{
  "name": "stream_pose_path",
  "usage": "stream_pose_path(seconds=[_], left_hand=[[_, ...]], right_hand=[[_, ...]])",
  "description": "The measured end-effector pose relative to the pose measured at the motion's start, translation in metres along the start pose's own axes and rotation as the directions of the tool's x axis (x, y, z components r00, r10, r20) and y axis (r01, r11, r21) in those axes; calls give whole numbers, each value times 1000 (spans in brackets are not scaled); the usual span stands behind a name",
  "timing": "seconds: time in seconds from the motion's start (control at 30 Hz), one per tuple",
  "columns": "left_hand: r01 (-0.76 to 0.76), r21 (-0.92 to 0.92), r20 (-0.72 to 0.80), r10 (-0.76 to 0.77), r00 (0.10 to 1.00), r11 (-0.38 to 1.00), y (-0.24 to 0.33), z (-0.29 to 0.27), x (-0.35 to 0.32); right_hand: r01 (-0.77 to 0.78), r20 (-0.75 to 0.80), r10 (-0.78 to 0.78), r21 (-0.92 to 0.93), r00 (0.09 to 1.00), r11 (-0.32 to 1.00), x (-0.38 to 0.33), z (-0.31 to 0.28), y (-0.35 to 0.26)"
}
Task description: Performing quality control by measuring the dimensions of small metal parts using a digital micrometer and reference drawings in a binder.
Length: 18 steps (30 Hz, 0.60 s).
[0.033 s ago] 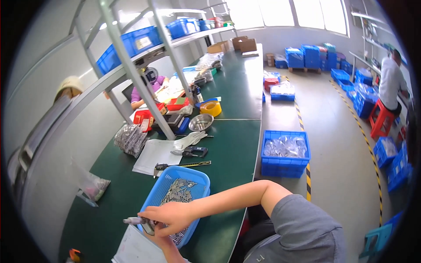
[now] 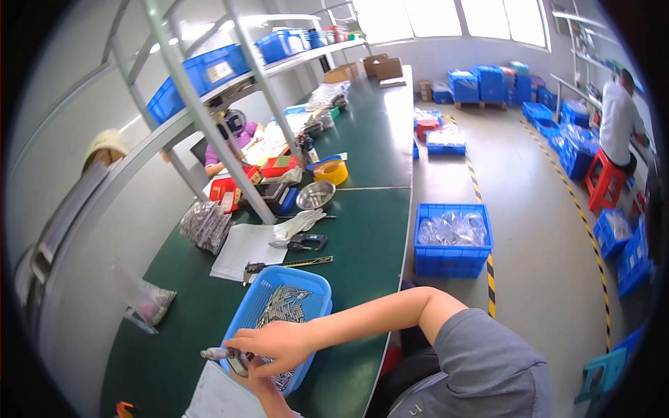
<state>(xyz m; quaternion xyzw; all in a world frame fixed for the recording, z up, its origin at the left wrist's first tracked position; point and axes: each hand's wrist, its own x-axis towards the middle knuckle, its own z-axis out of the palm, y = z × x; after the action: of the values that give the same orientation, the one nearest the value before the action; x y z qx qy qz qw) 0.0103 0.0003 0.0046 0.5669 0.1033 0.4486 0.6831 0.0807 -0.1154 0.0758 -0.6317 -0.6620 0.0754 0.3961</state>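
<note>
My right hand [image 2: 277,344] reaches across the near end of a blue perforated basket [image 2: 319,285], its fingers closed at a silver micrometer [image 2: 216,353]. The tool's round barrel sticks out to the left, and its curved frame shows below my fingers. Under the right hand, my left hand [image 2: 260,384] is closed around the frame; most of its fingers are hidden. Many small metal pins [image 2: 284,305] lie loose in the basket. Whether a pin sits between the micrometer's jaws cannot be made out.
Beyond the basket lie a caliper [image 2: 293,264], a black digital gauge [image 2: 306,242], white gloves [image 2: 304,222] and paper sheets [image 2: 240,251]. Shelf posts [image 2: 254,188] rise at the left. A blue crate [image 2: 453,258] stands on the floor at right. Two people sit farther off.
The whole view has shifted slightly. Both hands keep their grip on the micrometer, in nearly the same place over the basket.
</note>
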Motion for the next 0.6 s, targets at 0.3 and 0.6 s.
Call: stream_pose_path(seconds=[0.3,0.6], left_hand=[[-358,77,250,329,911,931,17,-42,3],[-162,85,425,111,899,983,-10,150,-13]], right_hand=[[-276,-593,132,-157,794,948,-213,-41,26],[-777,-657,703,279,274,564,-388,-32,38]])
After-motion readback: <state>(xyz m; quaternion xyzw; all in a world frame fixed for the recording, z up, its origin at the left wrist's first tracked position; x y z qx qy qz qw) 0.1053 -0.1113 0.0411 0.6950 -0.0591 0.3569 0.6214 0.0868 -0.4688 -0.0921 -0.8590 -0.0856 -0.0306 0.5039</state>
